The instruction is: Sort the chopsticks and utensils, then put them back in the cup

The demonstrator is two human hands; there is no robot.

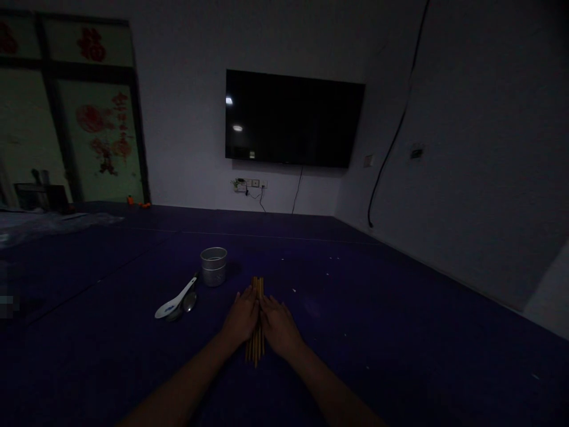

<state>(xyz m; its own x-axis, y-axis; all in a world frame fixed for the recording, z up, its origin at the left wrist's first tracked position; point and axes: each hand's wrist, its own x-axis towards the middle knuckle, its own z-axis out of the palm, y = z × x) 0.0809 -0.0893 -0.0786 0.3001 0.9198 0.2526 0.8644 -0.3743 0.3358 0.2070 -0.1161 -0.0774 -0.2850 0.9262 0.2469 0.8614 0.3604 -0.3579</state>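
Note:
A bundle of several wooden chopsticks (256,286) lies on the dark blue floor mat (377,332), pointing away from me. My left hand (241,317) presses against the bundle's left side and my right hand (278,325) against its right side, fingers together and flat, squeezing the sticks between them. The middle of the bundle is hidden by my hands; its near end shows below them.
A small metal cup (214,266) stands just left of the chopsticks' far end. A white ceramic spoon (174,302) and a metal spoon (188,303) lie further left. A wall-mounted TV (293,118) and white walls lie beyond. The room is dim.

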